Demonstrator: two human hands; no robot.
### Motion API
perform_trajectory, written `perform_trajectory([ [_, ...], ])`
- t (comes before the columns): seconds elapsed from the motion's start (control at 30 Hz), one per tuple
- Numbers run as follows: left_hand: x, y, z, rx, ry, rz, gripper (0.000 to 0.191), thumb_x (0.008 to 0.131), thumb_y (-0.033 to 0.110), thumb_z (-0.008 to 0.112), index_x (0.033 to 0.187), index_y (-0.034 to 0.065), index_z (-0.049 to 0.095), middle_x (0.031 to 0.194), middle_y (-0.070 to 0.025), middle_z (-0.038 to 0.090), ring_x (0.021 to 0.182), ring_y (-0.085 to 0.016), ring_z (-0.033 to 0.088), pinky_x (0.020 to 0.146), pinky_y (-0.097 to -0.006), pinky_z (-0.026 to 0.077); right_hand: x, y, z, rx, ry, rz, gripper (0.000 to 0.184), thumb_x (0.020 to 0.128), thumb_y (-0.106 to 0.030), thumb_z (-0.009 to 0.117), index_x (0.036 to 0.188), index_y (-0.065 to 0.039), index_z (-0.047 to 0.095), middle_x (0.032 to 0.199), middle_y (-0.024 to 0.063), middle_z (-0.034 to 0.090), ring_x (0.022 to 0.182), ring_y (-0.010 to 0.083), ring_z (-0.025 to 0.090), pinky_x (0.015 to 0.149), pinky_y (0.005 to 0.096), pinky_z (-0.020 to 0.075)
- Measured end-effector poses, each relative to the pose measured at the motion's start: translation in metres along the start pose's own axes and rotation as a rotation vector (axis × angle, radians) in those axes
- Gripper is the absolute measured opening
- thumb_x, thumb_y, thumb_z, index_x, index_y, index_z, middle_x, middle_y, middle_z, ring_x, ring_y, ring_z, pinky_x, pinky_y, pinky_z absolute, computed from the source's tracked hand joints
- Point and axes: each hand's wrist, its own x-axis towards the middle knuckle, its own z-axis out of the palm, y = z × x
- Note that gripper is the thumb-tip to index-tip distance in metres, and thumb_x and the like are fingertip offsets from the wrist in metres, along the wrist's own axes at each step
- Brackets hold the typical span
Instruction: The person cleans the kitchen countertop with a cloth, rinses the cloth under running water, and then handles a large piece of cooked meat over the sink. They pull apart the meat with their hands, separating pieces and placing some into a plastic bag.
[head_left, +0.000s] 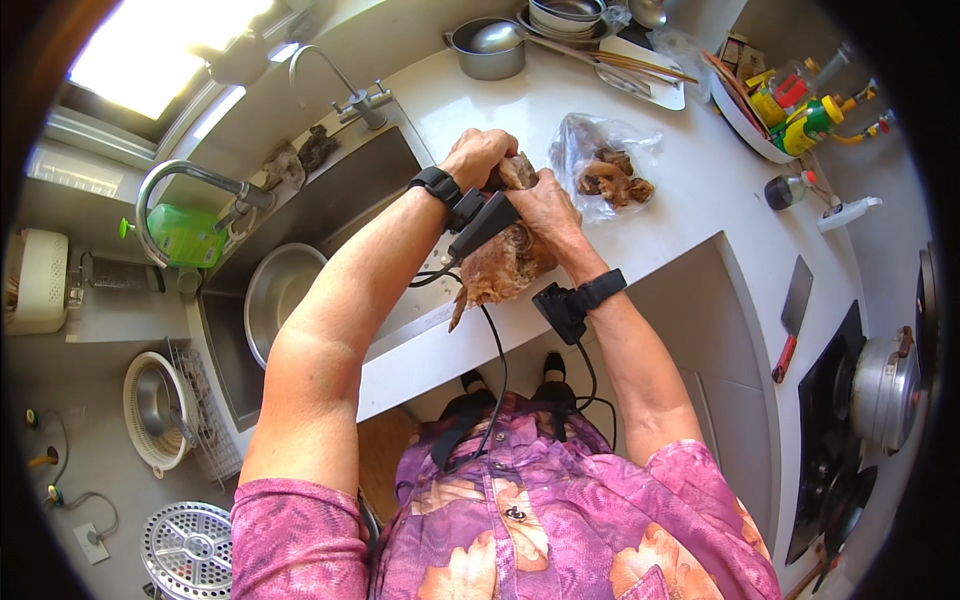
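Note:
A brown cooked or cured bird carcass, seemingly poultry (501, 266), lies on the counter beside the sink's right edge. My left hand (480, 154) grips its far end, with curled fingers partly hidden. My right hand (546, 206) closes around the same piece just to the right. Both wrists wear black straps with boxy devices and cables, which hide part of the meat. To the right of my right hand, a clear plastic bag (574, 142) lies spread with brown meat pieces (615, 178) on it.
A steel sink (352, 180) holds a metal basin (277, 289). Behind are a grey pot (487, 64), stacked bowls (566, 15) and a white cutting board (660, 94). At right are a cleaver (796, 300), a bottle of dark liquid (784, 191) and a stove (829, 420).

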Motion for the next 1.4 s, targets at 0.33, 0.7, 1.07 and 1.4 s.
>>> perform_trajectory([
  [0.33,0.002,-0.011,0.008,-0.256,0.012,-0.29,0.052,0.052,0.009,0.081,0.102,0.0033,0.067,0.094,-0.0182,0.07,0.088,-0.034,0.067,0.08,-0.0346,0.054,0.006,-0.001,0.001,-0.059,-0.041,-0.008,0.082,0.06,-0.045,0.073,0.121,0.006,0.054,0.107,0.025,0.067,0.102,0.0351,0.065,0.092,0.038,0.0475],
  [0.7,-0.022,0.002,-0.015,0.061,-0.007,0.019,0.052,0.058,0.006,0.085,0.107,0.007,0.066,0.1,-0.012,0.07,0.088,-0.025,0.068,0.078,-0.0348,0.058,0.023,0.012,0.007,0.015,-0.069,-0.052,0.085,0.052,-0.045,0.076,0.117,0.006,0.056,0.109,0.0244,0.067,0.103,0.0356,0.065,0.093,0.0362,0.0467],
  [1.07,-0.048,0.001,-0.037,-0.554,-0.078,-0.459,0.071,0.087,0.064,0.057,0.091,-0.0064,0.067,0.08,-0.0145,0.065,0.066,-0.025,0.064,0.058,-0.0342,0.057,0.043,0.022,0.014,0.293,-0.271,-0.123,0.063,0.065,-0.022,0.075,0.113,0.012,0.054,0.101,0.0174,0.062,0.091,0.0225,0.061,0.082,0.0302,0.0495],
  [1.4,-0.056,-0.027,-0.016,-0.136,0.142,0.053,0.066,0.064,0.026,0.078,0.12,-0.005,0.059,0.115,-0.0262,0.059,0.111,-0.038,0.055,0.1,-0.0425,0.045,0.053,0.014,0.018,0.259,-0.351,-0.166,0.065,0.059,-0.028,0.077,0.107,0.011,0.058,0.096,0.016,0.064,0.086,0.0227,0.062,0.079,0.0298,0.0496],
])
